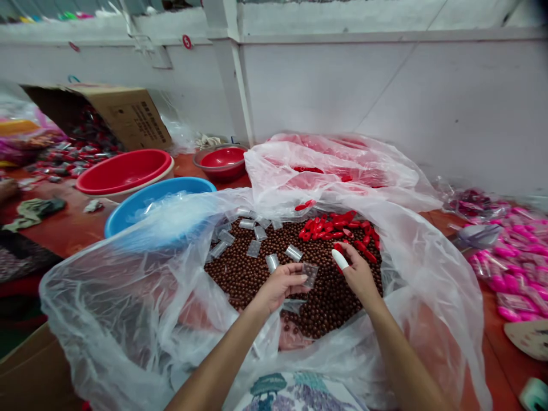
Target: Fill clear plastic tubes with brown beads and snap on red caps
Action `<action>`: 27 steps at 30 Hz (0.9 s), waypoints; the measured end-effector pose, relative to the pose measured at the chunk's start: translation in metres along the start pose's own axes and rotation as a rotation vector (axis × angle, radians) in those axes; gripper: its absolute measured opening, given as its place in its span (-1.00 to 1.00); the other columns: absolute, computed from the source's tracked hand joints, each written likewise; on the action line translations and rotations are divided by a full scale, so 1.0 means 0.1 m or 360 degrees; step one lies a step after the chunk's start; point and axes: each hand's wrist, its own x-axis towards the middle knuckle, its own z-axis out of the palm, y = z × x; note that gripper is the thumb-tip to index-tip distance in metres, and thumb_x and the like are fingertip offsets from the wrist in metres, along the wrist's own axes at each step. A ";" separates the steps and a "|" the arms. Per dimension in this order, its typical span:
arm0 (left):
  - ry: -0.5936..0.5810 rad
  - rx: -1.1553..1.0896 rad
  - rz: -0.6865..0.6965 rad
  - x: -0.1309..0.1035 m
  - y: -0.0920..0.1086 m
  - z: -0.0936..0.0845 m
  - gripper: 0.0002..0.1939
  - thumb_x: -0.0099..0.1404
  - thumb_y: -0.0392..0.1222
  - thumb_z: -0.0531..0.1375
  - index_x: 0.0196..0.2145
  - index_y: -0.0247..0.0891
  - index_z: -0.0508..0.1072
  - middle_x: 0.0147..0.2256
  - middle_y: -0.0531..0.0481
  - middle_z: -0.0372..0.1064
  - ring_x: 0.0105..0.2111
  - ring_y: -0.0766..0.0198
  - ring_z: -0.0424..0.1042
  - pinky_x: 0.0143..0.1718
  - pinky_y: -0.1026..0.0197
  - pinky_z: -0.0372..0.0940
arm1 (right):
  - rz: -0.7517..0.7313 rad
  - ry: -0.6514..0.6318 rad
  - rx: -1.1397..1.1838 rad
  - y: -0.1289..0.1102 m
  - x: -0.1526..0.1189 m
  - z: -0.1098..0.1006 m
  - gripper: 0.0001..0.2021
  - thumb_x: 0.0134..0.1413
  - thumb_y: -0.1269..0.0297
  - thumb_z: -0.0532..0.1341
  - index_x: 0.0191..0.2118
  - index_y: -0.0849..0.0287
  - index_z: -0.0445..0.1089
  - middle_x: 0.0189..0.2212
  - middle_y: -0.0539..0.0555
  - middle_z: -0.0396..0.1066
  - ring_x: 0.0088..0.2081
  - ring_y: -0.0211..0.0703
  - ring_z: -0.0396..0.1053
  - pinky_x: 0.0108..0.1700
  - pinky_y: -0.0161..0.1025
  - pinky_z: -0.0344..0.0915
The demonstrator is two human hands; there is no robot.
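My left hand [283, 284] is closed on a clear plastic tube [310, 275], held above a heap of small brown balls [244, 274]. My right hand [358, 275], a white cover [340, 259] on one finger, pinches a red plastic piece [338, 248], mostly hidden by the fingers. The two hands are a short way apart. More red plastic pieces [322, 227] lie in a pile on the balls, just beyond my right hand. Several loose clear tubes [253, 248] are scattered over the balls, to the left. A translucent plastic bag [141, 285] spreads open around the heap.
At the back left stand a blue basin [117, 220], a red basin [124, 171] and a tipped cardboard box [128, 117] with red-and-grey items. A smaller red bowl [225, 157] and another plastic bag [342, 151] are behind. Pink packs [520, 251] lie right, beside a scoop [477, 235].
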 end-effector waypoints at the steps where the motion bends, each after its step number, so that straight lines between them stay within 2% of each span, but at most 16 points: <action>1: 0.0023 0.0008 0.0015 -0.01 -0.01 0.00 -0.65 -0.01 -0.31 0.31 -0.20 -0.34 0.47 -0.20 -0.13 0.41 -0.34 0.30 0.41 -0.27 0.24 0.36 | 0.0067 -0.0044 0.0139 -0.02 -0.04 0.00 -0.64 0.06 0.11 0.11 -0.04 0.13 0.28 -0.28 0.09 0.44 -0.23 -0.08 0.37 -0.11 -0.14 0.24; 4: 0.0037 0.0040 0.0065 -0.06 -0.02 0.01 -0.65 0.02 -0.28 0.30 -0.18 -0.32 0.46 -0.20 -0.13 0.41 -0.34 0.30 0.41 -0.29 0.23 0.36 | 0.0199 -0.0111 0.0412 -0.08 -0.13 -0.01 -0.66 0.04 0.12 0.14 -0.07 0.14 0.25 -0.44 0.04 0.46 -0.34 -0.11 0.39 -0.19 -0.18 0.25; 6: 0.0033 0.0084 0.0075 -0.09 -0.03 0.01 -0.66 0.03 -0.26 0.29 -0.18 -0.32 0.46 -0.21 -0.13 0.41 -0.34 0.31 0.40 -0.30 0.24 0.36 | 0.0229 -0.0135 0.0531 -0.14 -0.19 -0.01 -0.70 0.05 0.10 0.14 -0.13 0.13 0.24 -0.46 0.03 0.46 -0.39 -0.14 0.38 -0.24 -0.21 0.25; 10: 0.0018 0.0140 0.0092 -0.12 -0.05 0.02 -0.64 0.03 -0.24 0.29 -0.17 -0.34 0.46 -0.19 -0.15 0.40 -0.31 0.29 0.39 -0.29 0.23 0.36 | 0.0165 -0.0285 0.0627 -0.29 -0.29 0.03 -0.74 0.11 0.08 0.08 -0.15 0.12 0.21 -0.27 0.10 0.47 -0.41 -0.21 0.34 -0.30 -0.25 0.27; 12: -0.0005 0.0124 0.0101 -0.12 -0.06 0.02 -0.63 0.03 -0.24 0.29 -0.16 -0.34 0.46 -0.19 -0.15 0.40 -0.30 0.28 0.39 -0.28 0.23 0.35 | 0.0062 -0.0384 0.0591 -0.33 -0.33 0.06 -0.74 0.14 0.10 0.05 -0.11 0.10 0.21 -0.16 0.11 0.43 -0.35 -0.21 0.35 -0.23 -0.23 0.27; 14: -0.0014 0.0090 0.0100 -0.11 -0.08 0.01 -0.64 0.03 -0.24 0.29 -0.16 -0.33 0.46 -0.19 -0.14 0.40 -0.31 0.29 0.39 -0.29 0.23 0.35 | -0.0029 -0.0449 0.0518 -0.33 -0.35 0.07 -0.75 0.16 0.12 0.03 -0.09 0.09 0.21 -0.15 0.10 0.43 -0.24 -0.17 0.36 -0.13 -0.18 0.26; 17: -0.0001 0.0041 0.0072 -0.11 -0.09 -0.02 -0.66 0.02 -0.25 0.29 -0.19 -0.33 0.47 -0.21 -0.13 0.41 -0.33 0.28 0.40 -0.31 0.23 0.35 | -0.0089 -0.0376 0.0379 -0.26 -0.38 0.06 -0.75 0.17 0.14 0.03 -0.07 0.08 0.21 -0.21 0.09 0.44 -0.16 -0.13 0.35 -0.07 -0.15 0.24; 22: -0.0016 -0.0025 0.0028 -0.11 -0.09 -0.05 -0.62 0.00 -0.33 0.28 -0.15 -0.34 0.45 -0.19 -0.17 0.41 -0.30 0.25 0.42 -0.24 0.18 0.35 | -0.0086 -0.0198 0.0343 -0.20 -0.41 0.04 -0.74 0.17 0.15 0.02 -0.06 0.08 0.20 -0.20 0.10 0.41 -0.19 -0.13 0.36 -0.12 -0.17 0.28; 27: -0.0079 -0.0033 0.0033 -0.12 -0.10 -0.05 -0.58 -0.02 -0.38 0.27 -0.13 -0.35 0.45 -0.16 -0.17 0.41 -0.30 0.26 0.40 -0.24 0.19 0.35 | -0.0179 -0.0283 0.0380 -0.30 -0.45 0.08 -0.75 0.19 0.18 0.00 -0.04 0.05 0.22 -0.07 0.09 0.36 -0.21 -0.16 0.36 -0.12 -0.16 0.29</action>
